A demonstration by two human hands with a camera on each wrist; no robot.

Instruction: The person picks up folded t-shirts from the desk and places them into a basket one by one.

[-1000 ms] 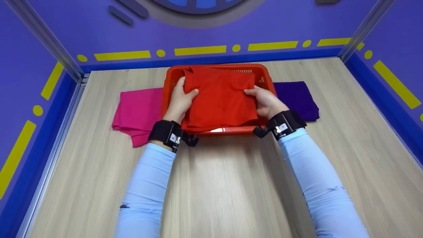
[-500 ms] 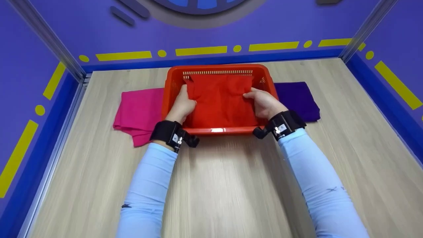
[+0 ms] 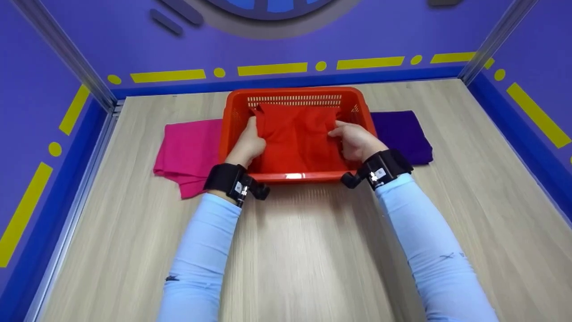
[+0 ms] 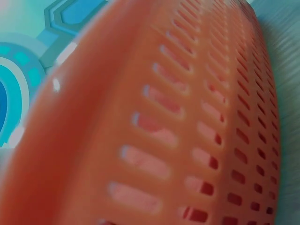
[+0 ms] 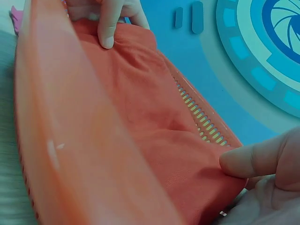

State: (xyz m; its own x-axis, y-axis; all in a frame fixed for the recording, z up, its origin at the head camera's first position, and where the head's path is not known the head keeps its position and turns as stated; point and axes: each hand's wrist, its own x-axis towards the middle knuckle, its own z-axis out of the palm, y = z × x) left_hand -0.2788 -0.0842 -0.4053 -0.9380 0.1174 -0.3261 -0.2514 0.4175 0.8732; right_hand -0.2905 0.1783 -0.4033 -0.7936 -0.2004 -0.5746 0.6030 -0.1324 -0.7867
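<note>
A folded red cloth lies inside the red plastic basket in the head view. My left hand grips its left edge, and my right hand pinches the opposite edge. Both hands reach down within the basket walls. In the right wrist view, my right thumb presses on top of the cloth while the fingers below are partly hidden. At the far end of it my left hand shows a digit resting on the fabric. Only the slotted basket wall fills the left wrist view.
A folded pink cloth lies on the wooden table to the basket's left, partly covered by it. On the right is a folded dark purple cloth. Blue-purple panels with yellow marks enclose the back and sides.
Both hands have lowered the red cloth deeper into the basket, so its slotted back wall now shows. The cloth has shifted slightly toward the front. The pink and purple cloths have stayed put.
</note>
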